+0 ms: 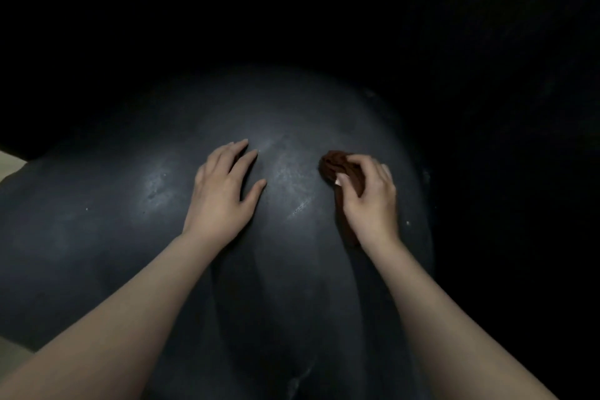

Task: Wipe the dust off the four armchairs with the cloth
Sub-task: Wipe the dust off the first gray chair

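- Big dark armchair [123,237] fills the view. Its top is round & smooth, w/ pale dusty smears [156,183] on it.
- Left hand [224,195] lies flat on the armchair, fingers straight & a bit spread, pointing to 1 o'clock. It holds nothing.
- Right hand [370,201] is at 3 o'clock from the left one, w/ a gap btwn them.
- Its fingers curl round a brown cloth [331,166], all bunched up.
- Cloth pokes out at 10 o'clock from the right hand. More of it runs under the palm, down to the wrist.
- Cloth touches the armchair.
- Small pale bit of floor [9,161] at 9 o'clock, far edge.
- The rest is too dark to tell.
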A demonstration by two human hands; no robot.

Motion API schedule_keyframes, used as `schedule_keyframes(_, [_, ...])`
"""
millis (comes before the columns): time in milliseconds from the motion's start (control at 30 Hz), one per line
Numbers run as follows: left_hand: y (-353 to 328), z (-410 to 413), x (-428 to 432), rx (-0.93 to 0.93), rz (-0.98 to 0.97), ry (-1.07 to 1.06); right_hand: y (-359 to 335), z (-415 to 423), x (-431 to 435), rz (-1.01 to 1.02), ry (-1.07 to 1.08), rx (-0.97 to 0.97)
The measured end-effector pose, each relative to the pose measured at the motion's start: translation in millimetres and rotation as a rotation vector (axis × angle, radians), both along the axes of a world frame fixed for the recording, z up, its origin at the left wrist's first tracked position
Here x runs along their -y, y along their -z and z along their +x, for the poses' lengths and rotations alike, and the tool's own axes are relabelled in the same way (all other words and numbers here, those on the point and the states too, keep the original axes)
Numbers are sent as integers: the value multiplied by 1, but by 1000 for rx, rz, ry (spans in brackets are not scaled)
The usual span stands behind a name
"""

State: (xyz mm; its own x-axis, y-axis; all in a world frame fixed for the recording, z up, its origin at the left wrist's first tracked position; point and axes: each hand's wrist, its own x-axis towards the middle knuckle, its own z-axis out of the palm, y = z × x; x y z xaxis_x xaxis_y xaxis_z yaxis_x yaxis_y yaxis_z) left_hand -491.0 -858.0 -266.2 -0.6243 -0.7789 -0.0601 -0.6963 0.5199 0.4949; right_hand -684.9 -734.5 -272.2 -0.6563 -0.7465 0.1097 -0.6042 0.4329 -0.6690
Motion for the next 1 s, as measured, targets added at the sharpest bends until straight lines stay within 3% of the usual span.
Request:
schedule_keyframes(200, [-2, -9, 9, 25, 8, 49, -7, 27, -17, 2, -225, 50])
schedule_keyframes(400, [-2, -16, 19, 43, 3, 120, -5, -27, -28, 19, 305, 46])
schedule_keyframes(467, [-1, -20, 20, 35, -3, 135, -2, -33, -14, 36, 341, 33])
schedule_keyframes(567, [3, -25, 23, 23, -16, 142, 1, -18, 15, 22, 195, -34])
schedule_keyframes(700, [4, -31, 25, 22, -26, 145, -6, 7, 2, 28, -179, -30])
schedule_keyframes(800, [3, -36, 28, 15, -41, 186, -8, 0, -18, 26, -248, -34])
schedule_keyframes(867, [2, -38, 33, 18, -41, 206, -5, -15, -17, 16, -77, -64])
schedule_keyframes(1000, [3, -44, 45, 30, -31, 224, -4, -43, 22, 50, 515, 20])
